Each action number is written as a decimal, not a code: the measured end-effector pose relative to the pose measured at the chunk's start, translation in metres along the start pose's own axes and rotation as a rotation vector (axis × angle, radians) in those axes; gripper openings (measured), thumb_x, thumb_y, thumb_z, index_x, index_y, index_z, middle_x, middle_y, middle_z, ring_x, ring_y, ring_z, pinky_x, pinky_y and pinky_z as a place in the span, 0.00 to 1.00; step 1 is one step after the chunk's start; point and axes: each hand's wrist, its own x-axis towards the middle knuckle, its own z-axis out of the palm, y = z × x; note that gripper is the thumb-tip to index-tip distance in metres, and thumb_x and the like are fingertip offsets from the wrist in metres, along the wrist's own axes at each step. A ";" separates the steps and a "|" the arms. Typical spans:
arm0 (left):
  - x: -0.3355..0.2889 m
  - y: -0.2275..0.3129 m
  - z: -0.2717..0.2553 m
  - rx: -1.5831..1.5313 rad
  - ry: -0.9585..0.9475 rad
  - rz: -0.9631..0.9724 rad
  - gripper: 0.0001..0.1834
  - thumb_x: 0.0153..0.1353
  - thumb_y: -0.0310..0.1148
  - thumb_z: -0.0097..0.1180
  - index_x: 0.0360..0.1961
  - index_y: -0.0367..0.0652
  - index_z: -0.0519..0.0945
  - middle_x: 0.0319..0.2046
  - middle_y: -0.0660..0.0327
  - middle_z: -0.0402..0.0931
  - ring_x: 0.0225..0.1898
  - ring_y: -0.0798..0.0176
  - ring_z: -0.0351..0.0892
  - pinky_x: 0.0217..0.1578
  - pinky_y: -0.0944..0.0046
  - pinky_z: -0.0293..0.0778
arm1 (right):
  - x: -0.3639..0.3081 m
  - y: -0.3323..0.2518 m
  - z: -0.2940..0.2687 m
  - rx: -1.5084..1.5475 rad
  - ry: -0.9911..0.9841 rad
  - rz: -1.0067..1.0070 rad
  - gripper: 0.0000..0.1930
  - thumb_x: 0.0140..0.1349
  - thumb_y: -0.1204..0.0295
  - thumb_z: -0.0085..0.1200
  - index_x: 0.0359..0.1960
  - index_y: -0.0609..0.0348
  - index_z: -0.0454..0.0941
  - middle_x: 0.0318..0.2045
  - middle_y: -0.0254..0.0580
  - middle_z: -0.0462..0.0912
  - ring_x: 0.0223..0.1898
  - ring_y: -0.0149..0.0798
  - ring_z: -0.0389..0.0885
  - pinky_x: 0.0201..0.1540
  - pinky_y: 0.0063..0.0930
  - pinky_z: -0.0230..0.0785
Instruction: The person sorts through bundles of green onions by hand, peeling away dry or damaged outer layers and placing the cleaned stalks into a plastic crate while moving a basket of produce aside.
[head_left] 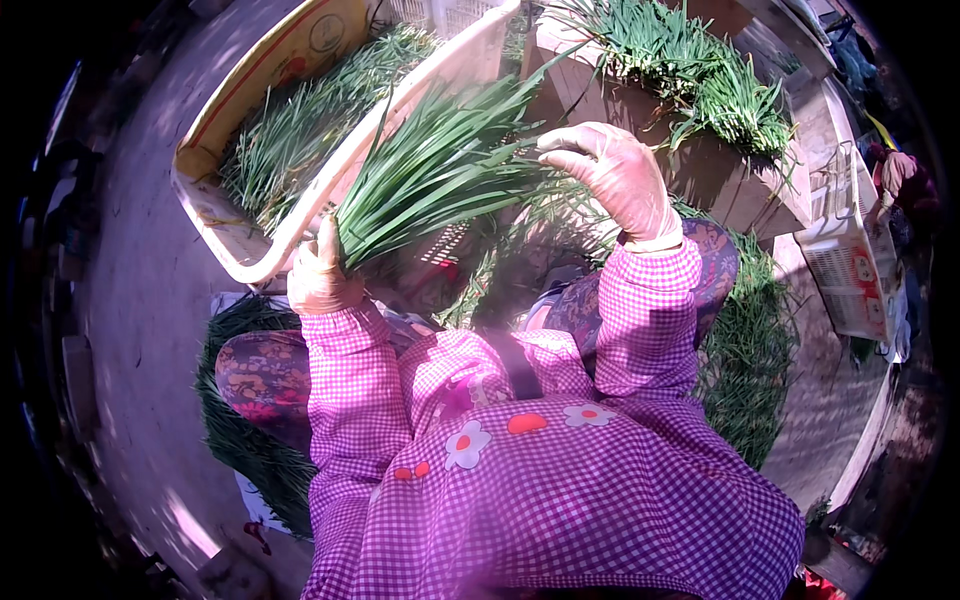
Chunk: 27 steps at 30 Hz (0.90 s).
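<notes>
My gloved left hand (327,272) is closed round the base of a fanned bunch of green chives (430,170). The long flat leaves spread up and to the right from it, in front of the yellow crate's near rim. Level with the leaf tips, my gloved right hand (615,180) is bent, with thumb and fingers drawn together in a pinch. A few tips reach its fingertips, but what lies between them is too small to make out. Loose leaves (480,285) hang and lie below, between my knees.
A yellow crate (340,185) at upper left holds more chives. Chive bundles (700,80) lie on a cardboard box (740,185) at upper right. Dark green heaps lie beside my left leg (245,430) and right leg (745,370). A white slatted basket (845,270) stands at far right.
</notes>
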 end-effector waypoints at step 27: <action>-0.004 0.009 0.004 -0.105 -0.248 -0.128 0.37 0.36 0.31 0.70 0.53 0.60 0.72 0.36 0.56 0.76 0.35 0.51 0.80 0.32 0.56 0.74 | 0.007 0.011 0.039 -0.275 0.190 -0.041 0.07 0.55 0.67 0.55 0.32 0.55 0.81 0.30 0.39 0.81 0.33 0.39 0.79 0.39 0.32 0.70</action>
